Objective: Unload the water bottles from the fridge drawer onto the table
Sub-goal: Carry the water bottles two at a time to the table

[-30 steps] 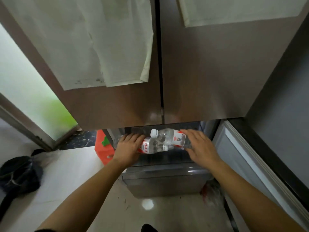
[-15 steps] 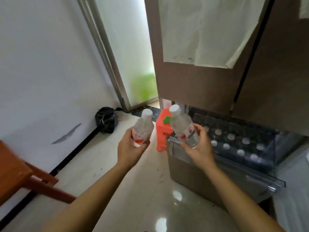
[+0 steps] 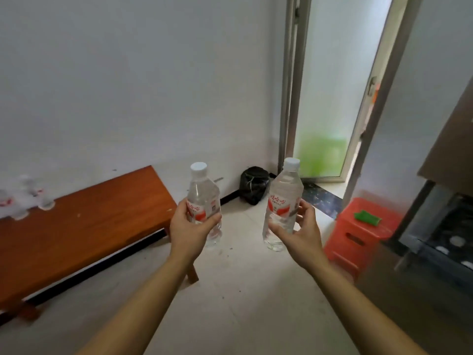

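Above pale tiled floor point(image 3: 245, 290), beside wooden table point(image 3: 84, 226): left hand point(image 3: 190, 233), right hand point(image 3: 300, 233), each grip grasping upright water bottle.

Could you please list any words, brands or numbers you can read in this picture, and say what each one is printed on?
Label of the bottle in the right hand: red characters above a red shape, too blurred to quote.
Label of the bottle in the left hand: similar red characters, too blurred to quote; small print beside them unreadable.
Bottles on the wooden table: red marks only, blurred.
Nothing else carries text.
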Available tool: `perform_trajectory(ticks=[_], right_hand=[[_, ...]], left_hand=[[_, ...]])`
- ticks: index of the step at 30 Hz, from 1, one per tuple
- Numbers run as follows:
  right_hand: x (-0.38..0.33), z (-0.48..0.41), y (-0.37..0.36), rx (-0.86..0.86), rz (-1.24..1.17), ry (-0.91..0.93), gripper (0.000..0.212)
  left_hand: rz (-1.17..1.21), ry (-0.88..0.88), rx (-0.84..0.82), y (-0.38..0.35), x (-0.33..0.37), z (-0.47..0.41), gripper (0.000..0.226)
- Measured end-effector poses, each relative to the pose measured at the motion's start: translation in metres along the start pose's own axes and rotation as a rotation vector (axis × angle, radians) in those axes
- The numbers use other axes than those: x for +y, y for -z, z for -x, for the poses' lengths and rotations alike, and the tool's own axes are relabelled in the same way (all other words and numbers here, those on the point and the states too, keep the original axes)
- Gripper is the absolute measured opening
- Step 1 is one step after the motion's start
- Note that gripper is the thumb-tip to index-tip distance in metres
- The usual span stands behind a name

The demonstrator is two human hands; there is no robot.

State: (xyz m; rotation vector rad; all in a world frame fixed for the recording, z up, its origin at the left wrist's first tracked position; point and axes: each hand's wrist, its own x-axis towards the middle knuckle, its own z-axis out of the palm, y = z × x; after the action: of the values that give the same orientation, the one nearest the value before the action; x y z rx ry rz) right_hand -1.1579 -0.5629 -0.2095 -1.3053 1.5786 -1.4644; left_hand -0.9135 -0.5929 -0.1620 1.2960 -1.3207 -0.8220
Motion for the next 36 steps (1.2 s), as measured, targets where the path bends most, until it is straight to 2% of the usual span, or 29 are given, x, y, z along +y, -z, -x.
perform_trajectory(ticks=[3, 5, 13, 19, 27, 31, 36], right_hand=[[-0.029, 0.013, -0.105, -0.09, 0.0, 0.036, 0.088], [-0.045, 0.022, -0.176, -0.161, 0.002, 0.05, 0.084], [-0.078, 0.045, -0.39, -0.435, 0.051, 0.108, 0.086], [-0.076, 0.023, -0.51, -0.564, 0.104, 0.144, 0.087], [-0.08, -0.08, -0.676, -0.673, 0.098, 0.19, 0.088], [-0.1, -0.133, -0.746, -0.688, 0.077, 0.222, 0.089], [-0.11, -0.162, -0.826, -0.691, 0.049, 0.166, 0.087]], left_hand=[[0.016, 0.005, 0.077, 0.098, -0.025, -0.015, 0.062], [0.008, 0.026, 0.13, 0.162, -0.041, -0.022, 0.062], [-0.084, 0.06, 0.308, 0.341, -0.1, -0.048, 0.073], [-0.137, 0.119, 0.404, 0.412, -0.151, -0.097, 0.071], [-0.265, 0.209, 0.491, 0.482, -0.201, -0.231, 0.069], [-0.333, 0.208, 0.506, 0.524, -0.212, -0.293, 0.07], [-0.384, 0.239, 0.561, 0.582, -0.241, -0.346, 0.072]])
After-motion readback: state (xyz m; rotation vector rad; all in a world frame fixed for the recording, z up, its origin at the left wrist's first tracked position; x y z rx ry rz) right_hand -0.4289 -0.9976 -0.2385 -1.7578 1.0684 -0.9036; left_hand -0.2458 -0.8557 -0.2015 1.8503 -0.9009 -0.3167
